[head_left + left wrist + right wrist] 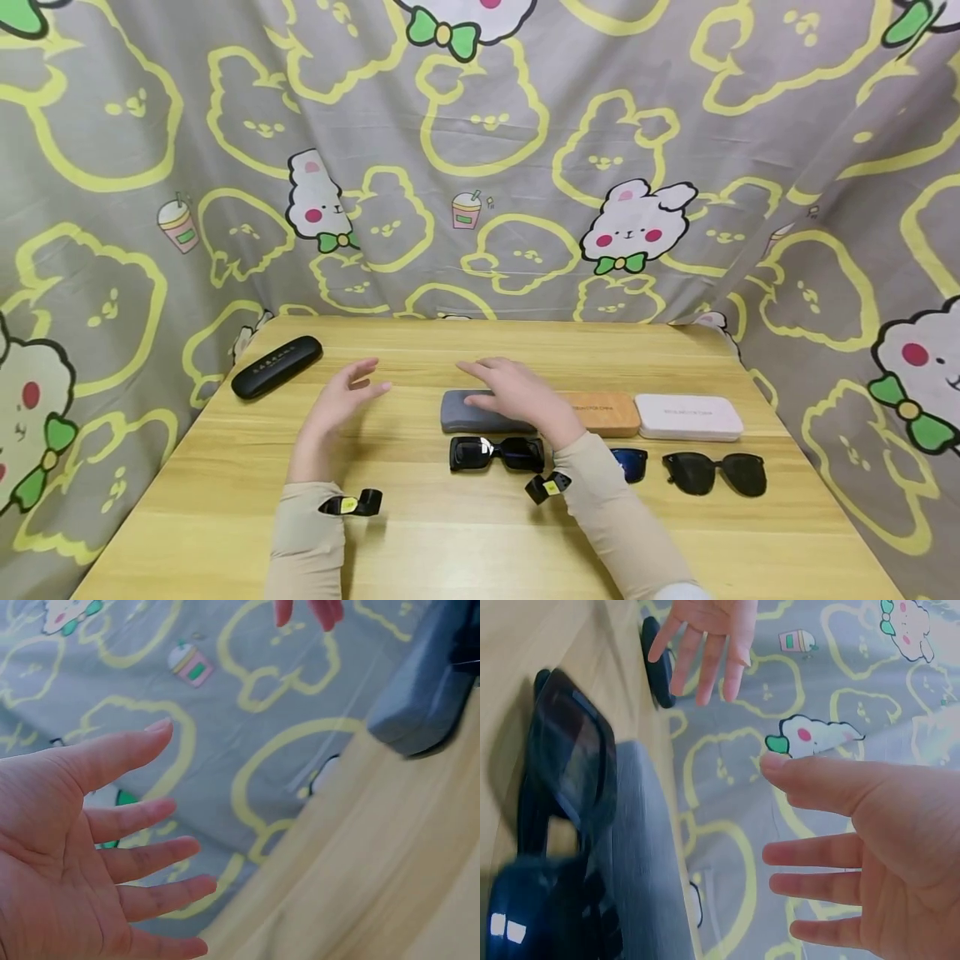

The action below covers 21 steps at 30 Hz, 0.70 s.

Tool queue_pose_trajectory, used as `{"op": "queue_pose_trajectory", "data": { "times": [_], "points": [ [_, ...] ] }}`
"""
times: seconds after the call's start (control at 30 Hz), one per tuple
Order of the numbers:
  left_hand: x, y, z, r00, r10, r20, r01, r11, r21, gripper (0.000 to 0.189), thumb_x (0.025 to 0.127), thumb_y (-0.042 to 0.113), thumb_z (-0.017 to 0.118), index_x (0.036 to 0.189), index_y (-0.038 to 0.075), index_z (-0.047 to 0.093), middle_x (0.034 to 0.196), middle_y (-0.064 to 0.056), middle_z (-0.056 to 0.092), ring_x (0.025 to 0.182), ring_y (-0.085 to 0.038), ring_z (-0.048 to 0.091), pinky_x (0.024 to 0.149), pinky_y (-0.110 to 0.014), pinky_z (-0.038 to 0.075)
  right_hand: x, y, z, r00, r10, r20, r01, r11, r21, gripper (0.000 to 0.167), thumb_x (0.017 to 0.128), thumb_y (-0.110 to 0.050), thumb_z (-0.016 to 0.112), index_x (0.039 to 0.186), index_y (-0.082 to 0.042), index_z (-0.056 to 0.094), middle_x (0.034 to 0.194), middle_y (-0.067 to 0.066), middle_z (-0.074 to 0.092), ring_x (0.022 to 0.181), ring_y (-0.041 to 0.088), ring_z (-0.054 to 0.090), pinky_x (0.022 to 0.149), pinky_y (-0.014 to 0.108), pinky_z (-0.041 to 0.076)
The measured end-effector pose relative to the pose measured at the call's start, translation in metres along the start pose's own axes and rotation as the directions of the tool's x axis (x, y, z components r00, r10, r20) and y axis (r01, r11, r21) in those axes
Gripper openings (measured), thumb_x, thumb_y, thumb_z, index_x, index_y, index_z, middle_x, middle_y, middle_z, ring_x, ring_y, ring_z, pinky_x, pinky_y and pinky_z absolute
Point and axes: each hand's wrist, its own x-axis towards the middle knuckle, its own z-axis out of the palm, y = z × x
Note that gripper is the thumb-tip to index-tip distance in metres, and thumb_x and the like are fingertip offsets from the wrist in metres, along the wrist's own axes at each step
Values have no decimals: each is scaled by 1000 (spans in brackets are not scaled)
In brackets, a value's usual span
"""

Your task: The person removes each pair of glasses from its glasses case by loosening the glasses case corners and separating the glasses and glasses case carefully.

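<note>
Both hands hover over the table, palms facing each other, holding nothing. My left hand (pixel 343 398) has its fingers spread, right of a black glasses case (pixel 277 367); its bare palm fills the lower left of the left wrist view. Over the blue-grey glasses case (pixel 457 412) hangs my right hand (pixel 521 396), its fingers extended and partly covering that case. Just in front of the case lie black rectangular sunglasses (pixel 497 453), seen close up in the right wrist view. Blue-lensed sunglasses (pixel 633 463) are partly hidden by the right forearm.
A tan-orange glasses case (pixel 611 412) and a white one (pixel 690 417) continue the row to the right. Dark sunglasses (pixel 716 473) lie before the white case. Patterned curtain (pixel 487 167) encloses the wooden table (pixel 450 550) at the back and sides. Each wrist wears a black strap camera.
</note>
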Motion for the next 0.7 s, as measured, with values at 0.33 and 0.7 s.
{"op": "queue_pose_trajectory", "data": {
  "times": [0.33, 0.7],
  "points": [
    [-17, -3, -29, 991, 2, -131, -8, 999, -43, 79, 91, 38, 67, 153, 8, 27, 159, -20, 26, 146, -43, 25, 118, -56, 24, 25, -23, 8, 998, -17, -62, 17, 1000, 1, 62, 96, -41, 59, 151, -22, 38, 140, 10, 57, 128, 27, 56, 107, 43, 46],
    [-32, -7, -56, 961, -30, -276, 18, 999, -45, 81, 91, 39, 66, 154, 7, 26, 160, -20, 24, 146, -43, 25, 118, -55, 26, 59, -51, 18, 998, -6, -59, 5, 1000, -11, 63, 97, -48, 54, 152, -25, 34, 143, 7, 55, 130, 24, 54, 108, 41, 45]
  ]
}}
